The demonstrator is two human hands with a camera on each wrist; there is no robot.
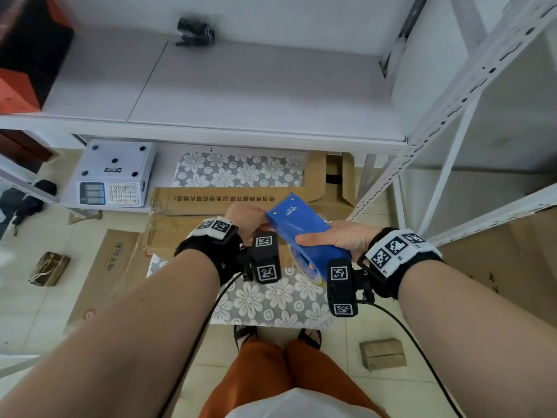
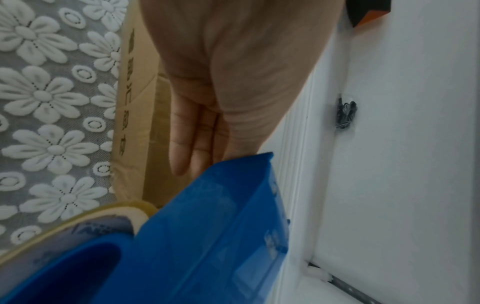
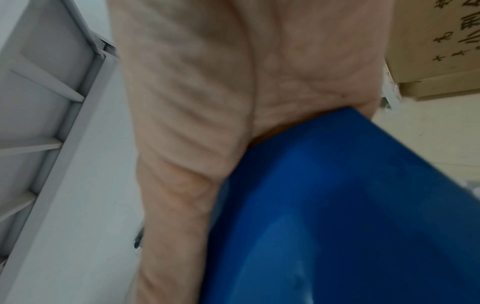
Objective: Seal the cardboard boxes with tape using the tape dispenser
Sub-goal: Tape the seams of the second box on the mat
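A blue tape dispenser (image 1: 301,224) (image 2: 207,236) (image 3: 337,216) hangs tilted above a long cardboard box (image 1: 187,212) (image 2: 135,123) with printed characters. My right hand (image 1: 331,239) (image 3: 194,102) grips the dispenser's body, with the thumb laid across its top. At the dispenser's front end, my left hand (image 1: 250,218) (image 2: 202,133) holds it between thumb and nearly straight fingers; the fingertips are partly hidden behind the blue edge. The yellowish tape roll (image 1: 304,263) (image 2: 78,218) shows under the dispenser. The box lies on a grey flowered mat (image 1: 271,300).
A white shelf board (image 1: 241,95) runs across above the box, and a slotted rack upright (image 1: 452,116) stands at the right. A weighing scale (image 1: 114,173) sits left of the box, and an open carton (image 1: 331,176) behind it. Flat cardboard (image 1: 105,267) and a small box (image 1: 382,354) lie on the floor.
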